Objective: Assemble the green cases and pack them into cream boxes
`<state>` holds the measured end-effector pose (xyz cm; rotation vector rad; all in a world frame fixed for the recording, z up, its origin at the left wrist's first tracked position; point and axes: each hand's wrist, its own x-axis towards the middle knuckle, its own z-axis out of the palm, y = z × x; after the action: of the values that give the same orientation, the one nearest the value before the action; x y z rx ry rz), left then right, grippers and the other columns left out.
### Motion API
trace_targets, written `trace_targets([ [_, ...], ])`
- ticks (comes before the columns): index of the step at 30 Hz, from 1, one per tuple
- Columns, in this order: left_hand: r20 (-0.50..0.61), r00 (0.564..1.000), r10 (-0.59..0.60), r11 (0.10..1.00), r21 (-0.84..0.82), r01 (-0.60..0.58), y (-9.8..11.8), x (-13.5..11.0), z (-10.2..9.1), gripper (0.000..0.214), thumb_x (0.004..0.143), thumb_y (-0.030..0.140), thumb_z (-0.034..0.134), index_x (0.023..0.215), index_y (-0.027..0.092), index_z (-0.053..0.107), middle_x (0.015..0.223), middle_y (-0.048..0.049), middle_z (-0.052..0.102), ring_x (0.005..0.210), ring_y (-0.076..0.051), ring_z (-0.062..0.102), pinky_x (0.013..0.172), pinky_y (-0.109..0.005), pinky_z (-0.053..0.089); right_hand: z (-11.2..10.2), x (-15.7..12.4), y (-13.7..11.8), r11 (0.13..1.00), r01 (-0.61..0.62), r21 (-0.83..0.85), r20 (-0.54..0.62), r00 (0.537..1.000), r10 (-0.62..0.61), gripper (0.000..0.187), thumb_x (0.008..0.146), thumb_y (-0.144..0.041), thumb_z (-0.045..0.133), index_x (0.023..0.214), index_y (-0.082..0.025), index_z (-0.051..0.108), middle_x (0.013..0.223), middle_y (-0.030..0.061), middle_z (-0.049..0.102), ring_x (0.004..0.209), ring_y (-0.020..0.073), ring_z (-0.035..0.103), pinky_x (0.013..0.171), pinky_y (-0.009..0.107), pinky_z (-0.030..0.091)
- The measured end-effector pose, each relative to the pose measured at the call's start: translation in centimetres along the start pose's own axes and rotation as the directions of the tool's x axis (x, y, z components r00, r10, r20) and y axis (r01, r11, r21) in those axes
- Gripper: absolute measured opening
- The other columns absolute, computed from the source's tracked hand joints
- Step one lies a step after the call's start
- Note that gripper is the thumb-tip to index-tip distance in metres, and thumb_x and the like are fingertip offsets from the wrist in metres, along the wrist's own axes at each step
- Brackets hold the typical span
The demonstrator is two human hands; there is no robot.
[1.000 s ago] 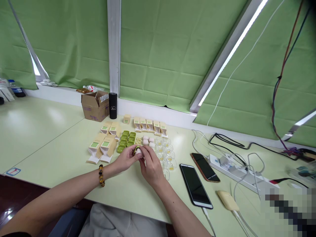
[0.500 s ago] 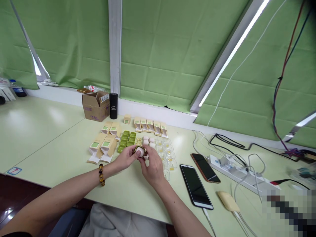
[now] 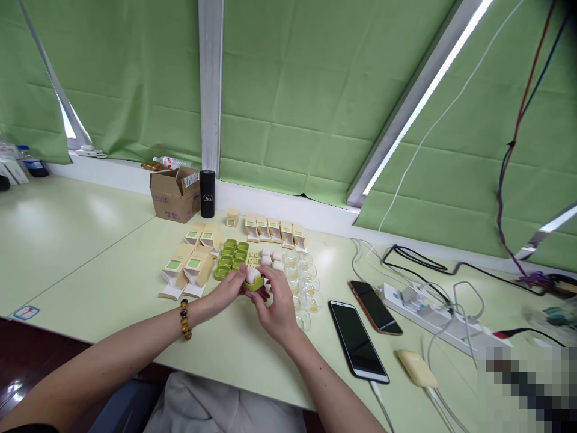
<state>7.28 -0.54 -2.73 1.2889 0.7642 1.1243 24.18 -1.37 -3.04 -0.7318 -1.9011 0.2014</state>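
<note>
Both my hands meet over the pale green desk (image 3: pixel 90 264) on one small piece: a green tray with a pinkish-white block (image 3: pixel 253 278) in it. My left hand (image 3: pixel 229 292), with a bead bracelet at the wrist, pinches its left side. My right hand (image 3: pixel 276 304) curls round its right side from below. Just behind lie several empty green trays (image 3: pixel 231 257), pink blocks (image 3: pixel 270 258), clear plastic shells (image 3: pixel 303 278) and small tan cartons (image 3: pixel 188 269).
A row of upright tan cartons (image 3: pixel 273 230), a cardboard box (image 3: pixel 175 193) and a black cylinder (image 3: pixel 207 193) stand at the back. Two phones (image 3: pixel 358 338) (image 3: pixel 374 305), a power strip (image 3: pixel 433 315) with cables and a cream mouse (image 3: pixel 416 367) lie at the right.
The piece between my hands has turned: the pink block now shows on top with the green tray below it. Both hands stay in place.
</note>
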Motion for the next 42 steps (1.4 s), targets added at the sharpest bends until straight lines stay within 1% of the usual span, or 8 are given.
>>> trace_targets([
  [7,-0.032,0.978,0.208,0.881,0.441,-0.172,0.9,-0.8,-0.3,0.057,0.110,0.058,0.031,0.106,0.016,0.070,0.101,-0.0114,0.073,0.096,-0.024,0.067,0.092,-0.042,0.057,-0.3,0.0,-0.3,0.930,-0.220,0.296,0.041,0.975,0.217,0.046,0.102,-0.031,0.062,0.147,-0.029,0.055,0.144,0.0110,0.063,0.130,0.0285,0.062,0.101,0.044,0.059],
  [10,0.026,0.860,0.509,0.607,0.697,-0.380,1.1,-1.2,-0.8,0.035,0.107,0.040,0.049,0.132,0.019,0.060,0.125,-0.0152,0.067,0.118,-0.029,0.062,0.106,-0.049,0.052,-0.4,0.1,0.0,0.897,-0.267,0.352,0.007,0.959,0.283,0.050,0.103,-0.035,0.060,0.152,-0.029,0.052,0.151,0.0120,0.059,0.136,0.0295,0.060,0.109,0.048,0.055],
  [14,0.283,0.667,0.689,0.145,0.848,-0.510,1.1,-1.5,-1.0,0.057,0.098,0.016,0.060,0.153,0.021,0.044,0.146,-0.0199,0.052,0.142,-0.035,0.047,0.117,-0.059,0.044,-0.1,0.1,0.1,0.850,-0.340,0.402,-0.002,0.928,0.373,0.051,0.101,-0.038,0.064,0.150,-0.026,0.053,0.135,0.0122,0.068,0.112,0.0248,0.070,0.098,0.043,0.061],
  [20,0.449,0.629,0.634,-0.097,0.853,-0.512,0.9,-1.2,-1.0,0.060,0.098,0.005,0.054,0.155,0.021,0.046,0.140,-0.0185,0.059,0.136,-0.033,0.053,0.113,-0.054,0.048,0.4,-0.1,-0.1,0.896,-0.324,0.304,-0.021,0.938,0.346,0.047,0.098,-0.032,0.066,0.142,-0.027,0.050,0.111,0.0073,0.073,0.091,0.0204,0.070,0.085,0.038,0.060],
  [26,0.319,0.682,0.659,0.120,0.850,-0.513,0.8,-1.0,-1.2,0.054,0.095,0.005,0.055,0.147,0.019,0.052,0.132,-0.0170,0.063,0.128,-0.032,0.057,0.111,-0.054,0.049,0.3,-0.3,-0.4,0.933,-0.263,0.247,-0.008,0.962,0.273,0.057,0.093,-0.030,0.072,0.144,-0.029,0.045,0.110,0.0064,0.073,0.084,0.0197,0.066,0.081,0.039,0.059],
  [31,0.024,0.791,0.612,0.518,0.743,-0.424,0.5,-0.8,-1.0,0.046,0.093,0.017,0.068,0.137,0.023,0.059,0.133,-0.0141,0.065,0.129,-0.032,0.059,0.111,-0.052,0.050,-0.7,0.1,-0.8,0.941,-0.250,0.226,0.011,0.967,0.254,0.056,0.094,-0.023,0.066,0.145,-0.029,0.044,0.120,0.0087,0.074,0.095,0.0219,0.070,0.082,0.039,0.059],
  [35,-0.163,0.909,0.383,0.876,0.375,-0.302,0.4,-0.1,-1.4,0.049,0.088,0.028,0.079,0.133,0.022,0.063,0.132,-0.0133,0.067,0.122,-0.028,0.064,0.103,-0.043,0.053,-2.6,1.1,-0.2,0.974,-0.223,0.030,0.021,0.975,0.222,0.032,0.095,-0.020,0.058,0.127,-0.026,0.062,0.117,0.0084,0.075,0.097,0.0235,0.071,0.081,0.039,0.056],
  [42,-0.234,0.959,0.161,0.978,-0.095,-0.187,0.3,1.0,-2.2,0.061,0.075,0.038,0.093,0.128,0.019,0.069,0.112,-0.0090,0.074,0.104,-0.021,0.068,0.089,-0.032,0.054,-7.4,3.0,-0.8,0.911,-0.284,-0.299,0.148,0.929,0.338,0.024,0.099,-0.017,0.048,0.105,-0.024,0.071,0.102,0.0059,0.077,0.092,0.0242,0.070,0.079,0.037,0.053],
])
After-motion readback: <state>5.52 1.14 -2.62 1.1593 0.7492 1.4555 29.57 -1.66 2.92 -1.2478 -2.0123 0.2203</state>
